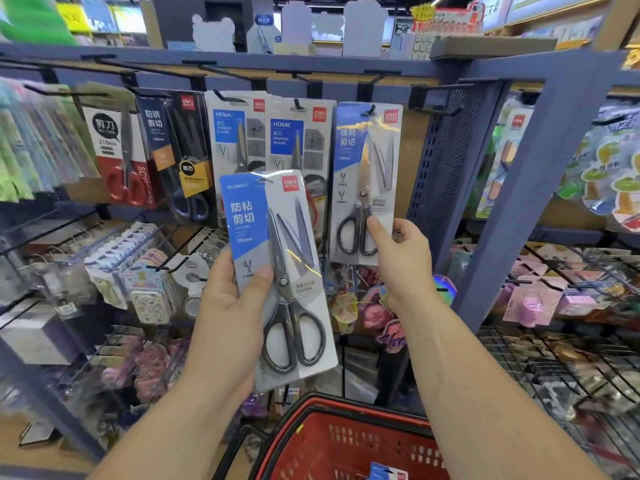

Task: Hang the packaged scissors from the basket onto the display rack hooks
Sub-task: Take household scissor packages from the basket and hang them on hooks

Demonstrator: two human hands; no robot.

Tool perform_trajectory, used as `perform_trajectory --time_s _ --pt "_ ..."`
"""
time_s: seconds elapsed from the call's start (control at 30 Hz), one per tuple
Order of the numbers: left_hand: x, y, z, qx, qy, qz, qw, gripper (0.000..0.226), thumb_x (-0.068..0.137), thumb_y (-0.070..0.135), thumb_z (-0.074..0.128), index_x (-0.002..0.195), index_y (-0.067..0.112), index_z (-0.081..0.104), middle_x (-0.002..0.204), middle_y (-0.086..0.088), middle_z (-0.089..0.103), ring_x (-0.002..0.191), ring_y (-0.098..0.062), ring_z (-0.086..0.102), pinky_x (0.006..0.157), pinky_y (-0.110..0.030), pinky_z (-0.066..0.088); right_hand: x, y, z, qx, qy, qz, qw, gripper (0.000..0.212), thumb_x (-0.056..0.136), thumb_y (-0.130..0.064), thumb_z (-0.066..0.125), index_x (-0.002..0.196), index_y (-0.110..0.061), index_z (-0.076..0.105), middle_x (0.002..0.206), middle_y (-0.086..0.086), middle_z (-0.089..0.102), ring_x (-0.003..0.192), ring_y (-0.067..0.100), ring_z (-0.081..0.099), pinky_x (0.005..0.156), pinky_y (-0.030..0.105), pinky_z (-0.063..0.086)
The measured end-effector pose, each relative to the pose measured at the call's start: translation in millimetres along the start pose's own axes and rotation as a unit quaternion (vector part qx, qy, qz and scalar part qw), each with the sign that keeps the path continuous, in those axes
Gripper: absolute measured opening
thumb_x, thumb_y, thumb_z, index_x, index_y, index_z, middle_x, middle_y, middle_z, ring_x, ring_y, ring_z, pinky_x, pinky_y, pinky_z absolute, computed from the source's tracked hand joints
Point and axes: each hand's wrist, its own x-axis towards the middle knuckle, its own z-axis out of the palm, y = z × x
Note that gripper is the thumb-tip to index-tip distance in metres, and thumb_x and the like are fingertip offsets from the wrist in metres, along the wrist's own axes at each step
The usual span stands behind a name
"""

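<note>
My left hand (232, 299) grips a blue-and-white pack of dark-handled scissors (277, 271), held upright in front of the rack, thumb across its front. My right hand (398, 254) pinches the lower right edge of a second blue-and-white scissors pack (363, 161), which hangs on a black hook (371, 109). Other scissors packs (239, 133) hang on hooks to the left. The red basket (346, 441) sits below, with the blue corner of another pack (386, 474) showing inside.
An empty black hook (440, 109) juts out right of the hanging pack, beside a perforated blue panel (443, 161) and a slanted rack post (540, 174). Lower hooks carry keychains and small trinkets (145, 271). Wire shelves (554, 358) stand to the right.
</note>
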Motion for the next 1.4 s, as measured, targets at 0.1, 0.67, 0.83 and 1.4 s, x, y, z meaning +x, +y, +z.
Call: perform_trajectory --time_s 0.1,0.67,0.83,1.4 --pt "-1 1 0 -0.002 0.001 0.001 1.0 0.03 0.109 0.01 0.05 0.129 0.029 0.061 0.12 0.001 0.079 0.109 -0.024 0.076 0.098 -0.05 0.058 0 3 -3 0.008 -0.046 0.062 0.997 0.026 0.1 -0.04 0.069 0.114 -0.019 0.068 0.104 -0.003 0.069 0.094 0.014 0.067 0.086 0.045 0.064" --pt "0 -11 20 -0.024 0.011 0.01 1.0 0.024 0.106 0.003 0.054 0.118 0.021 0.063 0.111 -0.004 0.08 0.101 -0.022 0.077 0.087 -0.04 0.064 -122 15 -21 -0.041 -0.274 0.049 0.96 0.04 0.086 -0.036 0.083 0.12 -0.039 0.063 0.111 -0.01 0.076 0.089 0.012 0.074 0.08 0.042 0.063" --pt "-9 -14 27 -0.051 -0.009 -0.017 0.999 0.025 0.104 0.006 0.059 0.123 0.021 0.062 0.113 -0.007 0.079 0.107 -0.032 0.075 0.092 -0.05 0.061 -128 13 -34 0.056 -0.237 0.096 0.965 0.026 0.099 -0.019 0.072 0.121 -0.029 0.063 0.108 -0.005 0.075 0.096 0.027 0.076 0.072 0.052 0.065" --pt "-23 -31 18 0.034 -0.129 -0.073 0.988 0.038 0.095 0.022 0.067 0.131 0.034 0.06 0.116 0.01 0.078 0.09 -0.021 0.079 0.048 -0.033 0.057 -110 11 -56 0.152 -0.131 0.08 0.976 0.025 0.097 -0.028 0.064 0.121 -0.02 0.06 0.107 0.007 0.076 0.078 0.019 0.071 0.046 0.027 0.052"
